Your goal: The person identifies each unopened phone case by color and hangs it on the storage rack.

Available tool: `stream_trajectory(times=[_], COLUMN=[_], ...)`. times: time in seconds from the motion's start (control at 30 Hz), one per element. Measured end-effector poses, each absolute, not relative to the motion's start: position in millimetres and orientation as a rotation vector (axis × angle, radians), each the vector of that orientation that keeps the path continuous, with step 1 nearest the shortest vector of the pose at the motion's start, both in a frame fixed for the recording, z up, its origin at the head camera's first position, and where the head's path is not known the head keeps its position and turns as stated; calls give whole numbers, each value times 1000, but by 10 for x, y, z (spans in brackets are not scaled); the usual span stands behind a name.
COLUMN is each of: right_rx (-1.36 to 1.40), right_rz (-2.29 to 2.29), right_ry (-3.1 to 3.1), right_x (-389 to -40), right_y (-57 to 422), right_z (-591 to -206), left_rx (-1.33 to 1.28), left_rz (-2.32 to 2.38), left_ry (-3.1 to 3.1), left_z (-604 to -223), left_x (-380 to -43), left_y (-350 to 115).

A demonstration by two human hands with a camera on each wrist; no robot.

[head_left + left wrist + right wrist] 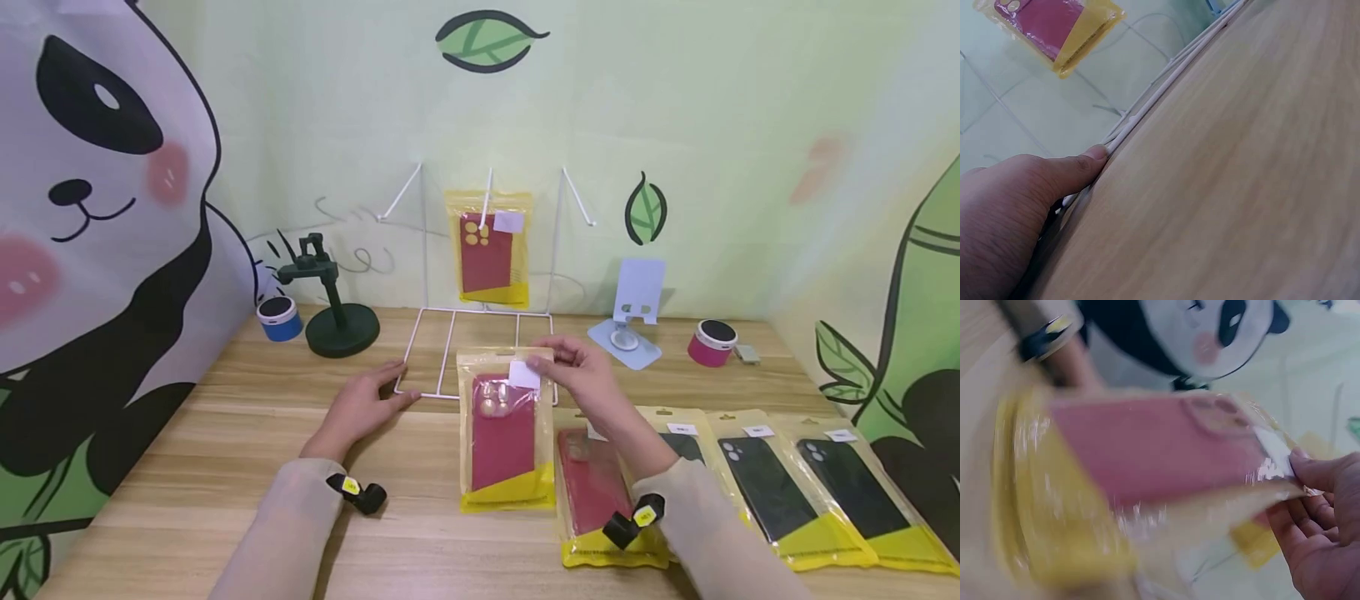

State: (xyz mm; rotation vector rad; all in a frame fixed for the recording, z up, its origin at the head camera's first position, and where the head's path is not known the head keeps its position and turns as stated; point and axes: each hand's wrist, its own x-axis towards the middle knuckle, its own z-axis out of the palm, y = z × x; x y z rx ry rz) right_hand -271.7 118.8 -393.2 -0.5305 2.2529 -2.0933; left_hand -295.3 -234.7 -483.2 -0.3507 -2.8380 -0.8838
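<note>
Yellow pouches (504, 437) number six, one pinched by the right hand (583, 375)

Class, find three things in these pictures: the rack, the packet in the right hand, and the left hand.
Rack (447, 352): head view, wire of its base.
Packet (503, 448): head view, middle of its front.
Left hand (361, 407): head view, its back.

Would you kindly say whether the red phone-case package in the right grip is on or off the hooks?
Off: the right grip pinches the phone-case package by its top corner, below the hooks.
</note>
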Motion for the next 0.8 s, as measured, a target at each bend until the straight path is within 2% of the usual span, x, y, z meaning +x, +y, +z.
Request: stream_trajectory(times=[0.27,0.53,0.8], right_rx=[-619,-681,-585], right_rz=[-2214,-2275,-2309], right_ry=[2461,2557,2638], right_x=[-2736,-2948,-3145], right_y=[1071,764,620], right_z=[-3395,-2860,-2643], left_rx=[-327,-312,-317], left_rz=[-911,-927,-920], left_ry=[-2859,-2849,-2854], left_z=[-4903,-4880,-4863], left_x=[-2944,-2953,-2965], left_y=[-2343,-2342,-2364])
